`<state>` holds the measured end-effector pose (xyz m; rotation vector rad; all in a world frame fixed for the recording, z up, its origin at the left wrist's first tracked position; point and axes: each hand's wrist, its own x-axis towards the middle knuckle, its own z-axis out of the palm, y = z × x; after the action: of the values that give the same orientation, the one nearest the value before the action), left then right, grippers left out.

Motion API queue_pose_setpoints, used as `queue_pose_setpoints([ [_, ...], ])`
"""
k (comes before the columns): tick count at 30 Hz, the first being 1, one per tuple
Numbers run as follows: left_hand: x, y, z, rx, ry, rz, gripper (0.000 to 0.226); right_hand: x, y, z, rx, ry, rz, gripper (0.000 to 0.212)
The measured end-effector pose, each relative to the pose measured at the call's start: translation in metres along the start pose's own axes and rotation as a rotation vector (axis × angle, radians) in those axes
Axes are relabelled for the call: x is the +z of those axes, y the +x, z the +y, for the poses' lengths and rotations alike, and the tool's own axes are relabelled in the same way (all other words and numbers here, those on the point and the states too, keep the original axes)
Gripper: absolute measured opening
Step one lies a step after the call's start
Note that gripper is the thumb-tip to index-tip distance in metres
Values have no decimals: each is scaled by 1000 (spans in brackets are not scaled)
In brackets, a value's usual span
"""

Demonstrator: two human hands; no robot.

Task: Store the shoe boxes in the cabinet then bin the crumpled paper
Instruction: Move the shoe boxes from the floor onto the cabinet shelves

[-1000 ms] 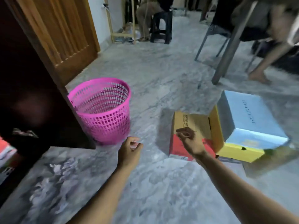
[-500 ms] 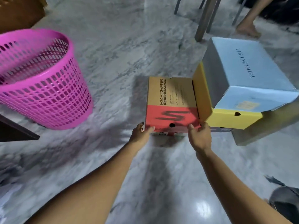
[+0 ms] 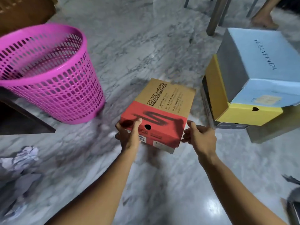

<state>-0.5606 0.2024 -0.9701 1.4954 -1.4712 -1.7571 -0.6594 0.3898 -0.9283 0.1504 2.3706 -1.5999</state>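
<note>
A brown and red shoe box (image 3: 164,104) is lifted off the marble floor and tilted, away from the stack on its right. My left hand (image 3: 129,135) grips its near left corner, thumb on the lid. My right hand (image 3: 200,137) presses its near right side. A light blue shoe box (image 3: 266,62) lies on a yellow shoe box (image 3: 227,104), which rests on a dark box. A pink mesh bin (image 3: 48,70) stands to the left. Crumpled white paper (image 3: 19,161) lies on the floor at the lower left.
The dark cabinet edge (image 3: 24,120) juts in at the left below the bin. Metal table legs (image 3: 217,15) rise at the top right, with another person's bare foot (image 3: 263,21) beyond them. A grey slab (image 3: 272,133) lies under the stack.
Both hands have closed on the brown and red box and raised it off the floor, pulling it left and away from the yellow box. The view has shifted left, showing the crumpled paper.
</note>
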Motion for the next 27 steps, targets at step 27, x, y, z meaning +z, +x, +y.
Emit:
queue_pose_setpoints([
  [27, -429, -149, 129, 199, -185, 16, 75, 50, -190, -203, 36, 103, -1187, 96],
])
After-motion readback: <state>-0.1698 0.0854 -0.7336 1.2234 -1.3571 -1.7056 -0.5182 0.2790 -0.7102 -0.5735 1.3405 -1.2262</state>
